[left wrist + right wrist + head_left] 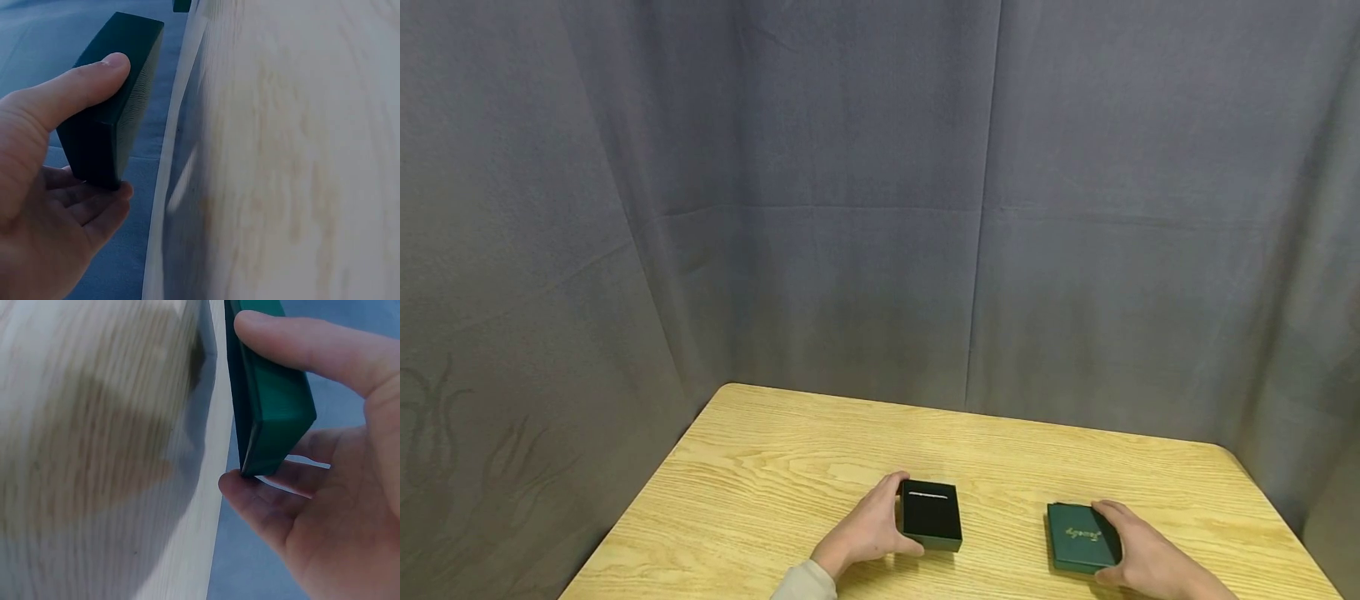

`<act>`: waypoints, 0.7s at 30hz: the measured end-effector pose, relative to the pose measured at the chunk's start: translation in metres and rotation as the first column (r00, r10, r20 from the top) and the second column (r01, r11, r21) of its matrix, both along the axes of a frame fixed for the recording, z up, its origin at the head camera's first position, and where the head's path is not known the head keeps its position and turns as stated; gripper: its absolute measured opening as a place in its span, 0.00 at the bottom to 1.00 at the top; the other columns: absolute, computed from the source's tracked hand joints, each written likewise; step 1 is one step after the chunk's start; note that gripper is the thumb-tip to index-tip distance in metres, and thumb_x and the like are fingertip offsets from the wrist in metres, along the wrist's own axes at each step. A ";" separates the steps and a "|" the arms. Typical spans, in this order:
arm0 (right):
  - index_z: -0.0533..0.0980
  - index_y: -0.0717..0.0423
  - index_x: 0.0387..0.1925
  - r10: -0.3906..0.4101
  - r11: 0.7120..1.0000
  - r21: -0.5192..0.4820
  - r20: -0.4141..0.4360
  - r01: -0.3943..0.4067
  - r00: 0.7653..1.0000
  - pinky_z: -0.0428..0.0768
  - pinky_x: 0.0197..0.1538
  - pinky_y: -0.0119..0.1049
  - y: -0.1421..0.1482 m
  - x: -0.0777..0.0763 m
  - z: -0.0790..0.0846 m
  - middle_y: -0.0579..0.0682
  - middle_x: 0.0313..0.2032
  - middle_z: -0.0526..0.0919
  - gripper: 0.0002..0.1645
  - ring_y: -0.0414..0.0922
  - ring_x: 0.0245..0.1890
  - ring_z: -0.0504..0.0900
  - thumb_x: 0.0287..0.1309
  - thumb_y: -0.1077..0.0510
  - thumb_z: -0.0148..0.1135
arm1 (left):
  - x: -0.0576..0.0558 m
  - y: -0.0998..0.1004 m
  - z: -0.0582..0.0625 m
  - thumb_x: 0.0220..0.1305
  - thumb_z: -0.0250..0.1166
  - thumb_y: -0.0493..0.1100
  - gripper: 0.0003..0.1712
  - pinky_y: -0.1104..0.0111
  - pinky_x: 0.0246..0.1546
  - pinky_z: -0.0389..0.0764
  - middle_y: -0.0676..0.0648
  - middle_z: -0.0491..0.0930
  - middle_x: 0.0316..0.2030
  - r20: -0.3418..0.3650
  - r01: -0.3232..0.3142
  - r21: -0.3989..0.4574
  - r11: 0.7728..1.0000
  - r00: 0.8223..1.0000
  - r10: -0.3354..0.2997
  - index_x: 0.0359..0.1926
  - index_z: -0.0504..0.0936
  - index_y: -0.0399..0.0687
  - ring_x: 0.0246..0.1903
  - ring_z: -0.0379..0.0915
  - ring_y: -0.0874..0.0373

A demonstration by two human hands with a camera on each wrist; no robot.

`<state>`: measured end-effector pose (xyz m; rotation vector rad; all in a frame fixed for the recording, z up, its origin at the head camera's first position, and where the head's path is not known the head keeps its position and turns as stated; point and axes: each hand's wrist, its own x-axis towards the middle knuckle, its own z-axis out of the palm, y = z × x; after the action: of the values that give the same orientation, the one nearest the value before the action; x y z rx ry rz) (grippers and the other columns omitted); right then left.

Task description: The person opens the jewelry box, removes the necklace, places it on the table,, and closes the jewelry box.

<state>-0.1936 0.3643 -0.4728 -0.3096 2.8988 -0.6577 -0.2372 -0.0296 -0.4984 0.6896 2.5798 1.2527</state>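
booth-like: grey curtains (850, 208), wooden table (760, 483)

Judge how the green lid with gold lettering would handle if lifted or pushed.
The green lid is probably stiff: its edges look straight within the right grip. Low and broad, it should slide rather than roll or tip. Its smooth, faintly shiny sides may be slightly slippery.

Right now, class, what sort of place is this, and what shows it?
Probably a curtained-off tabletop workspace, perhaps for filming: grey curtains hang behind and at the sides of a wood-grain table, and a left hand holds a small open box.
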 end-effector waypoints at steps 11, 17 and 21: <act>0.61 0.72 0.63 -0.009 1.000 -0.017 0.066 0.010 0.998 0.72 0.47 0.51 0.010 -0.002 -0.005 0.69 0.59 0.64 0.59 0.61 0.54 0.69 0.32 0.49 0.79 | -0.001 -0.001 -0.002 0.41 0.78 0.54 0.60 0.51 0.57 0.67 0.38 0.59 0.66 -0.038 0.003 -0.065 0.998 0.999 -0.005 0.69 0.54 0.37 0.61 0.61 0.43; 0.60 0.72 0.62 -0.004 1.000 -0.020 0.068 0.005 0.998 0.72 0.46 0.51 0.013 -0.003 -0.005 0.70 0.59 0.64 0.59 0.61 0.54 0.69 0.30 0.51 0.80 | -0.001 0.000 -0.002 0.41 0.78 0.55 0.60 0.51 0.57 0.67 0.39 0.60 0.65 -0.045 -0.001 -0.098 0.995 0.999 -0.004 0.68 0.55 0.37 0.61 0.62 0.43; 0.60 0.73 0.62 -0.008 1.000 -0.014 0.076 0.009 0.997 0.72 0.45 0.47 0.013 -0.003 -0.006 0.69 0.59 0.64 0.59 0.59 0.52 0.70 0.28 0.53 0.80 | -0.001 -0.001 -0.002 0.41 0.78 0.55 0.60 0.51 0.57 0.67 0.38 0.60 0.65 -0.042 0.004 -0.113 0.994 0.999 -0.009 0.68 0.55 0.36 0.61 0.61 0.43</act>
<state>-0.1970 0.3776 -0.4791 -0.2683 2.8263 -0.6762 -0.2379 -0.0303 -0.5009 0.7095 2.6559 1.0922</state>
